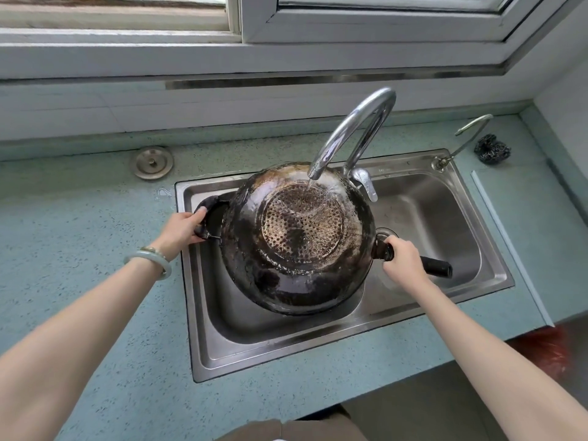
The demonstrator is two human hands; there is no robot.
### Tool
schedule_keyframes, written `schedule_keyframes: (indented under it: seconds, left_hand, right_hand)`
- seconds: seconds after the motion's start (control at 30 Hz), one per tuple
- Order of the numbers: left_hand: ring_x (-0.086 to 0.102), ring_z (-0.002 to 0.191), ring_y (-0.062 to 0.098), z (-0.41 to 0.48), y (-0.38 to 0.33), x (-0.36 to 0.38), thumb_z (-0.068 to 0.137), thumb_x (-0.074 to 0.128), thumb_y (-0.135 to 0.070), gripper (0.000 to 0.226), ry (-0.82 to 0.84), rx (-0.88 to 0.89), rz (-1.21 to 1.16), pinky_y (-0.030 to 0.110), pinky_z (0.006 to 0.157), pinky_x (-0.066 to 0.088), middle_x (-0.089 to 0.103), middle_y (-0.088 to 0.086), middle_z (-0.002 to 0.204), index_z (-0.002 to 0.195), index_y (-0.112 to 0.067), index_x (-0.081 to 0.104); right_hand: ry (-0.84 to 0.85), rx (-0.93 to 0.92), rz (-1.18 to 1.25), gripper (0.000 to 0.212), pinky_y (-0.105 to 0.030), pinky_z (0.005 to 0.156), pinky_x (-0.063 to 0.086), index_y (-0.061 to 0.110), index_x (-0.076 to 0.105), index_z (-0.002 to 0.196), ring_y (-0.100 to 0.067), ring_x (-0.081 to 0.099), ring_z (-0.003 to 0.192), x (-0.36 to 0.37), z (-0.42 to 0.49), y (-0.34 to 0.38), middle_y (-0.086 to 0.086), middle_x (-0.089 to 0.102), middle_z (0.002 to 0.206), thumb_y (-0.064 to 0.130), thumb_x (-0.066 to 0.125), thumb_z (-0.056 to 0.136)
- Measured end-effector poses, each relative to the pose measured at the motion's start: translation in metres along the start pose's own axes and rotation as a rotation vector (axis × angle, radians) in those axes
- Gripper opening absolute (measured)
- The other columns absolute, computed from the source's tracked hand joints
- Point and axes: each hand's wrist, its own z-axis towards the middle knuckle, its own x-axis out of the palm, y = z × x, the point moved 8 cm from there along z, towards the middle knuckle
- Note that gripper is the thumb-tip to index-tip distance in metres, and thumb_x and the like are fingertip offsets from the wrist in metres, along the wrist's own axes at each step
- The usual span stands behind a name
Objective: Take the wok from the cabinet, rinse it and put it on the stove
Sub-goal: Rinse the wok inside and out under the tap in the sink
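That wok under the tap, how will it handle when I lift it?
The wok is likely stiff and heavy: your left hand and right hand each grip a handle. Probably slippery and drippy, with faucet water running over its upturned base.

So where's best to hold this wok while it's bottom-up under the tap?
By its two ends: the long handle from the right, the loop handle from the left. They stick out opposite each other, while the domed underside of the wok offers no purchase.

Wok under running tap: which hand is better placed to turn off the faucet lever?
Probably the right hand: faucet lever sits on its side of the wok; left hand must cross over.
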Motion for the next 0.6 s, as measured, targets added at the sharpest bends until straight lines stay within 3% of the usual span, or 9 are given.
schedule_keyframes:
  seconds: [0.07, 0.17, 0.37, 0.6]
  left_hand:
    - [0.06, 0.067, 0.017, 0.002, 0.002, -0.001, 0.096, 0.051, -0.038, 0.039, -0.004, 0.011, 0.028, 0.021, 0.061, 0.055, 0.059, 0.011, 0.076, 0.096, 0.0, 0.059]
    - [0.057, 0.077, 0.024, 0.002, -0.002, -0.005, 0.094, 0.054, -0.04, 0.036, -0.02, 0.049, 0.065, 0.039, 0.079, 0.051, 0.057, 0.012, 0.08, 0.089, -0.005, 0.059]
    - [0.045, 0.063, 0.019, -0.009, -0.022, -0.009, 0.097, 0.051, -0.031, 0.03, -0.109, 0.139, 0.118, 0.032, 0.06, 0.041, 0.047, 0.005, 0.067, 0.073, -0.012, 0.05]
    - [0.044, 0.06, 0.02, -0.008, -0.028, -0.017, 0.094, 0.055, -0.037, 0.035, -0.147, 0.169, 0.236, 0.031, 0.058, 0.037, 0.05, 0.008, 0.067, 0.081, -0.005, 0.056]
  right_hand:
    - [-0.029, -0.015, -0.015, 0.024, -0.043, 0.068, 0.044, 0.002, 0.058, 0.08, -0.039, 0.051, 0.081, -0.004, -0.002, 0.004, -0.015, 0.062, 0.077, -0.012, 0.049, 0.063]
    - [-0.068, -0.027, -0.023, 0.023, -0.041, 0.068, 0.04, 0.001, 0.06, 0.081, -0.04, 0.052, 0.08, -0.005, -0.005, 0.008, -0.018, 0.063, 0.079, -0.013, 0.05, 0.066]
    - [0.016, -0.02, -0.051, 0.017, -0.04, 0.063, 0.038, 0.005, 0.055, 0.079, -0.04, 0.055, 0.078, 0.022, -0.009, 0.005, -0.019, 0.062, 0.078, -0.008, 0.055, 0.069]
    - [0.117, 0.036, 0.063, 0.009, -0.043, 0.066, 0.045, 0.006, 0.052, 0.079, -0.038, 0.056, 0.083, 0.044, -0.017, 0.003, -0.017, 0.062, 0.084, 0.002, 0.059, 0.075]
